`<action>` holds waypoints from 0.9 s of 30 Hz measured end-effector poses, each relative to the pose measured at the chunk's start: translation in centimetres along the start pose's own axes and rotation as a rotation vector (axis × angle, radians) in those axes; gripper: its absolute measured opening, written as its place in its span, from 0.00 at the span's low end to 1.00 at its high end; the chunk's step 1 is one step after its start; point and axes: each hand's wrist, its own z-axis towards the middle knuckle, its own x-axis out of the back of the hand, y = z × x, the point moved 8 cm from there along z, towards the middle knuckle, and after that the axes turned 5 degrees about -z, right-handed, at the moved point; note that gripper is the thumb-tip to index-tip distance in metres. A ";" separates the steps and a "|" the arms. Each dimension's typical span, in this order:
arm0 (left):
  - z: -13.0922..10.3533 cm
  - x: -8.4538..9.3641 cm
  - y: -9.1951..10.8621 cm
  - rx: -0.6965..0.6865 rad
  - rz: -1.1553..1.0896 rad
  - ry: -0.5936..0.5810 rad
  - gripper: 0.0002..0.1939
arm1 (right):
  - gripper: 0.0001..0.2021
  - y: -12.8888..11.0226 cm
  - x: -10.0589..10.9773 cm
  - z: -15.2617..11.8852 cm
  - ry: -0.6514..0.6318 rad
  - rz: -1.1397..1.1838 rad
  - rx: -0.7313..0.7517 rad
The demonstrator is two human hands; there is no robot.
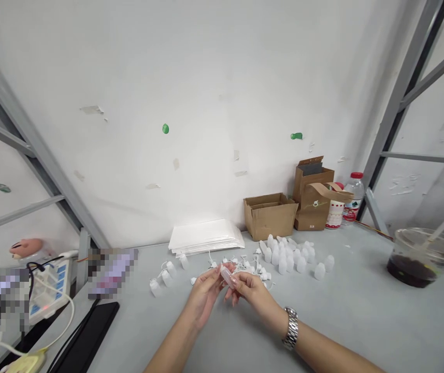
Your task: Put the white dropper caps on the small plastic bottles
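Note:
Between my two hands is a small translucent white bottle (228, 277), tilted, its narrow end up and to the left. The fingers of my left hand (205, 291) pinch it near the narrow end. My right hand (253, 291) grips its wider lower part, with a metal watch on that wrist. Just beyond my hands lies a loose pile of small white caps with thin straps (251, 266). To the right of the pile stand several frosted white bottles (284, 254) in a cluster. On the left are a few similar bottles with caps and straps (166, 275).
A stack of white sheets (206, 235), an open cardboard box (270, 217) and a brown paper bag (312, 202) line the wall. Drink bottles (353, 199) stand beside the bag. At right is a plastic cup of dark drink (412, 269); at left, a power strip (53, 290) with cables.

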 end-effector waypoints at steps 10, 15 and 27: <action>-0.1 0.1 -0.4 0.012 -0.030 0.051 0.16 | 0.13 -1.4 0.7 -1.2 0.169 -0.358 0.132; 0.0 0.0 -0.8 0.041 -0.094 0.018 0.14 | 0.12 -2.1 0.8 -1.5 0.197 -0.459 0.182; 0.3 0.2 -1.2 0.038 -0.058 -0.025 0.14 | 0.18 1.0 -0.2 -0.2 -0.053 0.328 -0.193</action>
